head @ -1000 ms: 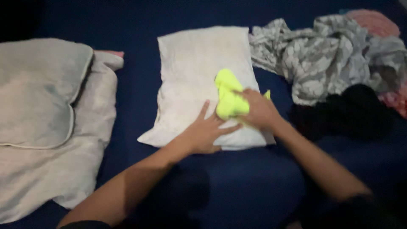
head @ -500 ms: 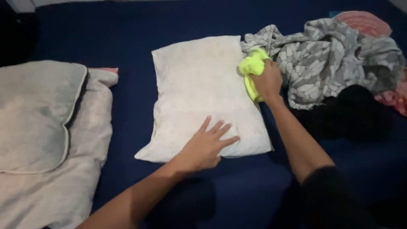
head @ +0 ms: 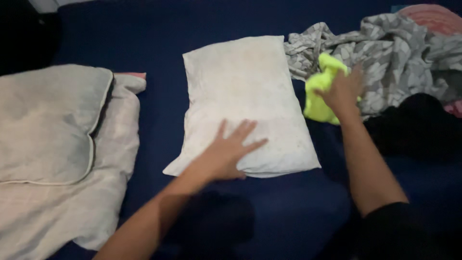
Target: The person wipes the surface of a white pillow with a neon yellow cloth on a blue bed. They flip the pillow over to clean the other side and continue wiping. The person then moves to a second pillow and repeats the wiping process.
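Both hands: left (head: 226, 156) on pillow (head: 243, 91), right (head: 342, 91) on yellow cloth (head: 318, 103).

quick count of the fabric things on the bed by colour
white pillow: 1
neon yellow cloth, under the right hand: 1
grey patterned garment: 1
black garment: 1
pink fabric: 1
pale grey bedding: 1
total: 6
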